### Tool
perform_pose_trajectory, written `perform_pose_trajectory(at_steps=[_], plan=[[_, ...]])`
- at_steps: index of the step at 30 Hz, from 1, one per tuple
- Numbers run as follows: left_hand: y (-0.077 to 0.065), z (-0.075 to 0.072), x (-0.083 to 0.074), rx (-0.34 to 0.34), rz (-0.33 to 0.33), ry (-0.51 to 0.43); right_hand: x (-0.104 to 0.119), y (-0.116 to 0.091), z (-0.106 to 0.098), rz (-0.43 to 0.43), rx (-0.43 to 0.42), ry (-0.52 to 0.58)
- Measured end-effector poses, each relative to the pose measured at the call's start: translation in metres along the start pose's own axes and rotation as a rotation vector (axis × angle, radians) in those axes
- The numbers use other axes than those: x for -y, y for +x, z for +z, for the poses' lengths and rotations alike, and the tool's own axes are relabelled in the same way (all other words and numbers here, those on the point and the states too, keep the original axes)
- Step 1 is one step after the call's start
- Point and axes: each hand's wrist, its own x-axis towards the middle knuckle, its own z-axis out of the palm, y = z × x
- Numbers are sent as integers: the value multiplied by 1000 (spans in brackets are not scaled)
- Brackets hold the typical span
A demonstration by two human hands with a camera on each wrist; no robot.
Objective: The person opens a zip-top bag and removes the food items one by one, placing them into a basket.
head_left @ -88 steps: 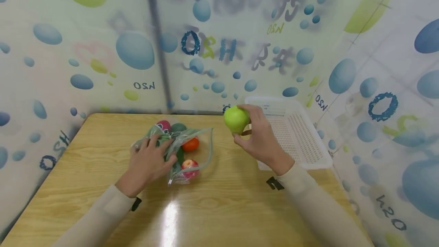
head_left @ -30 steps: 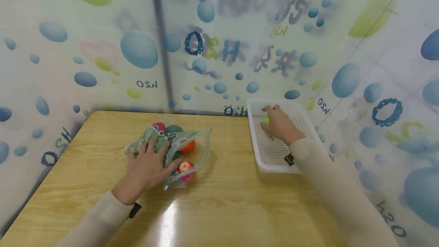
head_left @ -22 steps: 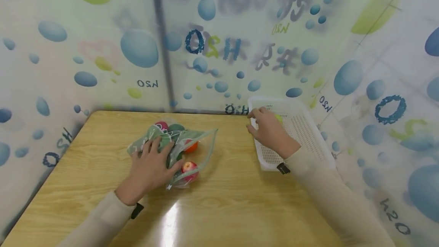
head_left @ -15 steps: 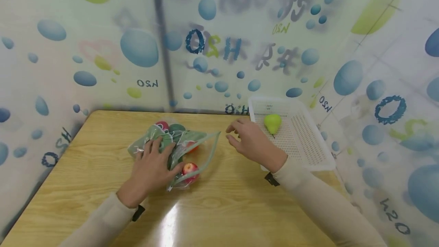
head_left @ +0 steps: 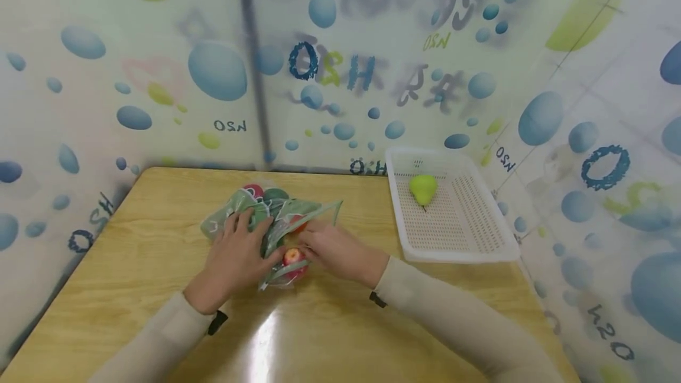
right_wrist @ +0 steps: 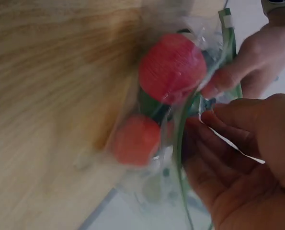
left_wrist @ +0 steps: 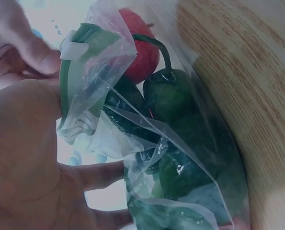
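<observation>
Many blue and green ovals pattern the pale walls (head_left: 175, 16) behind a wood-grained desk (head_left: 330, 336). Toward the right of the desk stands a white perforated basket (head_left: 463, 254); left of centre lies a clear, green-edged plastic bag (head_left: 217, 220), its mouth facing right. The left hand (head_left: 234, 259) rests on the bag with its fingers straight and spread, gripping nothing. The right hand (head_left: 340, 250) is at the bag's mouth, fingers slightly bent; whether they have hold of anything I cannot tell, as the tips are partly hidden. A bright green pear (head_left: 423, 188) lies in the basket, in its far left part, stem toward the person. Inside the bag are a dark green vegetable (left_wrist: 168, 93) with a curved stem, a red apple (head_left: 294, 257) near the mouth, between the hands, and an orange-red fruit (right_wrist: 136, 140) beside it. A small dark piece (head_left: 217, 322) shows at the left cuff.
</observation>
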Motion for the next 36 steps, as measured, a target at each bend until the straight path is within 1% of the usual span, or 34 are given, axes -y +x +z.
perform_pose_trajectory(at_steps=[7, 11, 19, 25, 30, 34, 36], plan=[[6, 1, -1, 17, -12, 10, 0, 0, 15, 85, 72, 20], [8, 1, -1, 25, -11, 10, 0, 0, 22, 107, 98, -5], [7, 1, 0, 29, -10, 9, 1, 4, 34, 96, 69, -44], [4, 1, 0, 37, -8, 14, 5, 7, 41, 112, 86, -75], [3, 3, 0, 58, -24, 13, 9, 6, 42, 130, 97, -50], [3, 5, 1, 50, -22, 10, 10, 4, 40, 146, 99, -22], [3, 5, 1, 43, -19, 10, 9, 3, 39, 149, 86, 3]])
